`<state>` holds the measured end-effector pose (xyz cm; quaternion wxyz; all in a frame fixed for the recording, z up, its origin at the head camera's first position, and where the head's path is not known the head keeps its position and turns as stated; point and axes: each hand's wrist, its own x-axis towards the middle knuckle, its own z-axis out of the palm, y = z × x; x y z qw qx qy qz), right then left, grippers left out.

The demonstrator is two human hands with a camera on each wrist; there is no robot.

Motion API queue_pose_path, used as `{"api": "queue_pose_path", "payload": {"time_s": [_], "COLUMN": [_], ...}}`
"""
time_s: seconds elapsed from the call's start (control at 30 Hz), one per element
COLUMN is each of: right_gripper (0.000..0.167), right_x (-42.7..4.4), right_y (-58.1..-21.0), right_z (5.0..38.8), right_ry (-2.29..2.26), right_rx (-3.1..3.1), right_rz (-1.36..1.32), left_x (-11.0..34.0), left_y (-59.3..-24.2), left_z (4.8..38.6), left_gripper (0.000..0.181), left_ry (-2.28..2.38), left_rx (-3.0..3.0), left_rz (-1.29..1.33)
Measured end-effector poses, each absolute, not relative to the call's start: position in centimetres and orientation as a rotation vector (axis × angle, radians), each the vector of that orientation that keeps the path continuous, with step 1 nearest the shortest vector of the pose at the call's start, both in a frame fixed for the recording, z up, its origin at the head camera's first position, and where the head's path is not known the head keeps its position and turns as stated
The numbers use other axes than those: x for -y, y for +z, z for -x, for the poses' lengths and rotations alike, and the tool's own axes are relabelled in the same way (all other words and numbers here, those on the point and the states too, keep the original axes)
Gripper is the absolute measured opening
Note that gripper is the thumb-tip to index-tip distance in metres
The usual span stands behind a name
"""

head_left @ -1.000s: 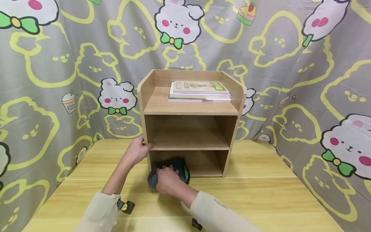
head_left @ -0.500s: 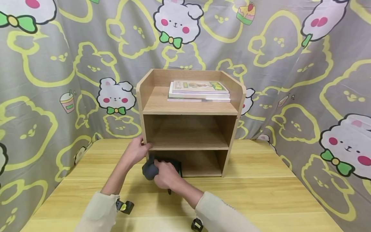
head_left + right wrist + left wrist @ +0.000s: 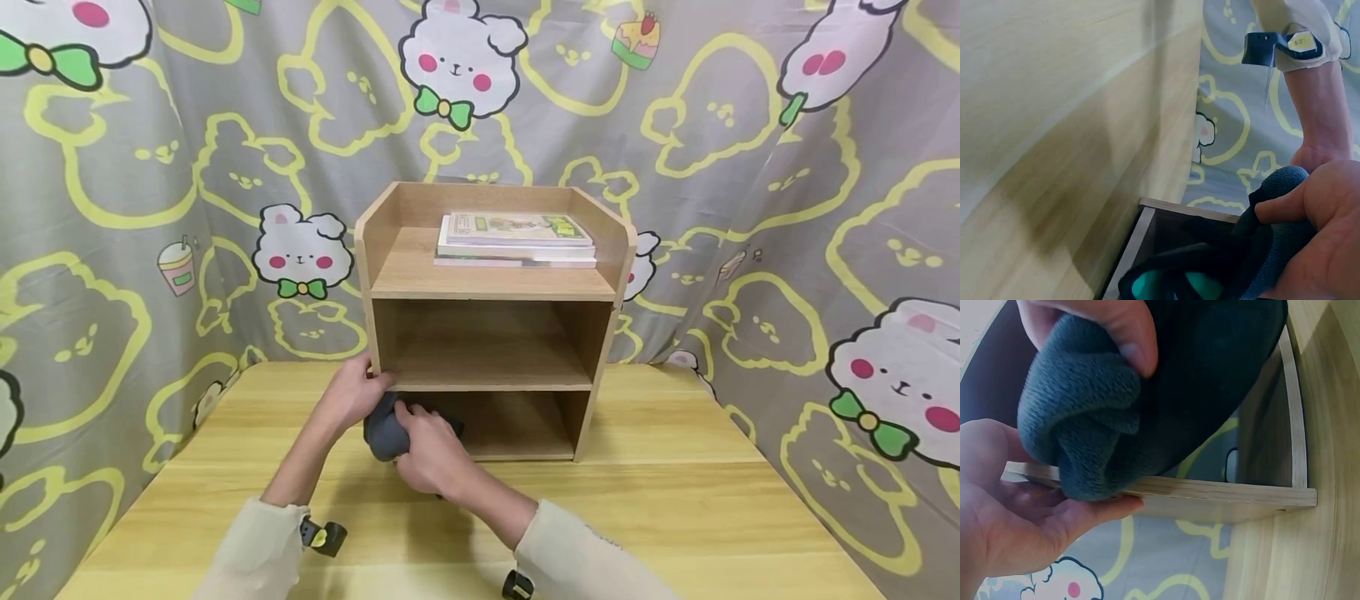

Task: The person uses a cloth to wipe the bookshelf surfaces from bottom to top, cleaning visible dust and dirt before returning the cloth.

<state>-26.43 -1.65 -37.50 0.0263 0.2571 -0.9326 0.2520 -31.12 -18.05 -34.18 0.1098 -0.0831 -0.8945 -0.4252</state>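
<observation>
Apparently mid-job. Bunched dark blue-grey plush fabric with black edging sits at half past seven on a box-shaped, pale wood-grain shelf unit, by the mouth of the lowest compartment. Right hand clamped on it, thumb pressed into the folds, some fingers hidden beneath. Left hand, at eight o'clock, grips the unit's side panel, digits on both faces, some tips out of sight. Done, as judged: fabric in hand and at the panel, unit braced. Left: fabric not yet let go, so the step reads unfinished; how much of the unit has been dealt with cannot be told. Fabric has short, soft nap, thick rounded folds, and vivid green patches in the right wrist view. Unit boards flat, straight-edged, grain printed fine. Flat stack of pale paper books lies just past twelve. Table below: yellow wood-grain, smooth, slightly glossy.
</observation>
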Motion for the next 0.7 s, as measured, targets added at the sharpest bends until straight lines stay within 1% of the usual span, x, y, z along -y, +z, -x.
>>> {"api": "queue_pose_path", "payload": {"time_s": [0.23,0.5,0.7], "right_gripper": [0.071,0.066,0.061], "right_x": [1.5,2.4,2.9], "right_y": [-37.2,-38.2,-39.6], "right_z": [26.7,28.1,28.1], "right_ry": [0.764,0.696,0.518], "right_rx": [2.891,2.925,3.025], "right_rz": [-0.777,-0.704,-0.662], "left_x": [18.0,18.0,17.9], "left_y": [-34.1,-34.1,-34.2], "left_z": [31.0,30.9,31.0], "left_gripper": [0.050,0.050,0.050], "left_ry": [-1.246,-1.273,-1.277], "left_rx": [2.627,2.633,2.643], "left_rz": [0.244,0.235,0.221]}}
